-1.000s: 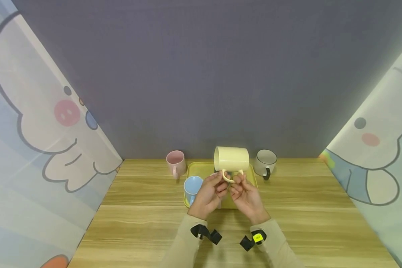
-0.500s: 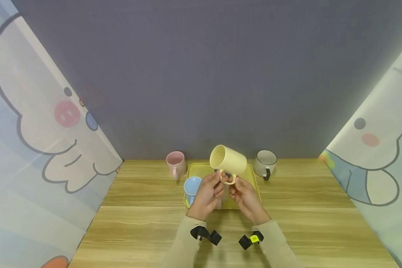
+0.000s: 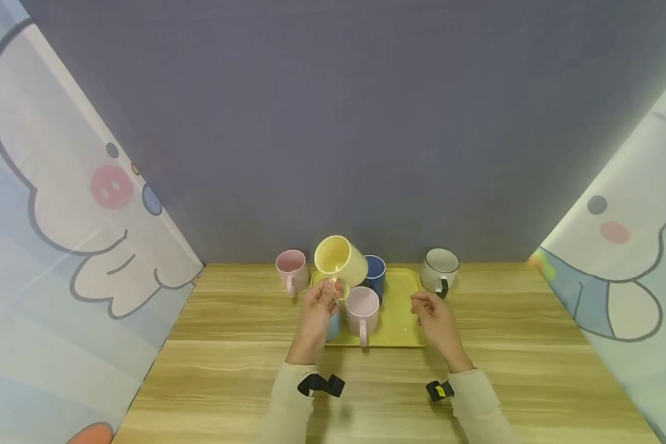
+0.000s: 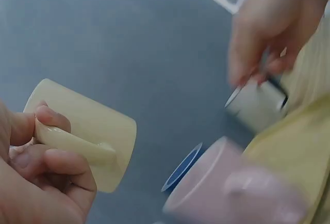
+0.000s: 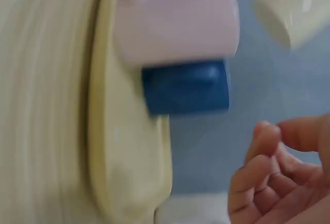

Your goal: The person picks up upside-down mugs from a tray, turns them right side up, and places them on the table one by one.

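Observation:
My left hand [image 3: 315, 314] pinches the handle of a pale yellow mug [image 3: 352, 266]. In the head view the mug is raised and tilted, its mouth facing up and left. The left wrist view shows thumb and fingers curled round that handle. My right hand [image 3: 435, 320] is over the right side of the yellow tray [image 3: 402, 317], fingers loosely bent and holding nothing. On the tray stand a light pink mug [image 3: 362, 314], a dark blue mug [image 3: 375, 277] behind it, and a light blue mug [image 3: 333, 327] mostly hidden by my left hand.
A pink mug [image 3: 291, 269] stands left of the tray at the back of the wooden table [image 3: 227, 357]. To the right is a white mug [image 3: 439, 269] with a black rim and handle. A grey wall [image 3: 333, 123] rises behind them.
Both hands gripped the yellow mug's handle earlier. The right hand has let go and moved right. The left hand has carried the mug left and turned its mouth toward me, uncovering the dark blue mug.

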Demonstrator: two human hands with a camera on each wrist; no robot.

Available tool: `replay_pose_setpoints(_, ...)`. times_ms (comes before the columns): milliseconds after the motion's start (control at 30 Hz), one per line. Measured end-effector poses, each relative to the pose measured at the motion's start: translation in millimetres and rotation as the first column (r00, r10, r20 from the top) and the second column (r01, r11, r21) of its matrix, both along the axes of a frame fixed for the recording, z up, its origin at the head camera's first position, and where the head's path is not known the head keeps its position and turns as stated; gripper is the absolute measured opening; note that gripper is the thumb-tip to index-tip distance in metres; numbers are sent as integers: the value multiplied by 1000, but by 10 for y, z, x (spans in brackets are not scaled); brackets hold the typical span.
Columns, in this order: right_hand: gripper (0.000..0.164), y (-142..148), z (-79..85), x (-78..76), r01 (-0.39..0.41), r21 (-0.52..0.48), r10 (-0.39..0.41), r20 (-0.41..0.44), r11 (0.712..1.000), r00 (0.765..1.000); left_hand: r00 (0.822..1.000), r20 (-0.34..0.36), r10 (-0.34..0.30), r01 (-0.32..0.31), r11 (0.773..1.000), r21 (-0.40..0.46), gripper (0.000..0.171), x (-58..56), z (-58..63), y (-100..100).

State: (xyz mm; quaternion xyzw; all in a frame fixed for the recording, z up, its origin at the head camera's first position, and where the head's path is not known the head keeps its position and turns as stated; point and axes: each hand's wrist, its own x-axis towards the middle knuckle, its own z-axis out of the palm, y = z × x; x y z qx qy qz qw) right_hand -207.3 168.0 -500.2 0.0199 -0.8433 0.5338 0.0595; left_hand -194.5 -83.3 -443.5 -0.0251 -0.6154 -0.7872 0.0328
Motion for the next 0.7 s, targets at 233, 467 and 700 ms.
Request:
replay_pose_setpoints(233,33,325,-236,-19,-26,346,-12,107,938,994,984,-26,176,-177,983,-38,30,-16,-2,-409)
replay_pose_setpoints(467,28,434,-426,-41,-70,445,-9,173,893,985,950,-44,309,-312,943,-119,30,6,-3,-728)
replay_pose_setpoints(700,25,452,-474,-60,-106,412,28,189,905,981,916,-42,400,-401,901,-164,32,-2,-50,-1024)
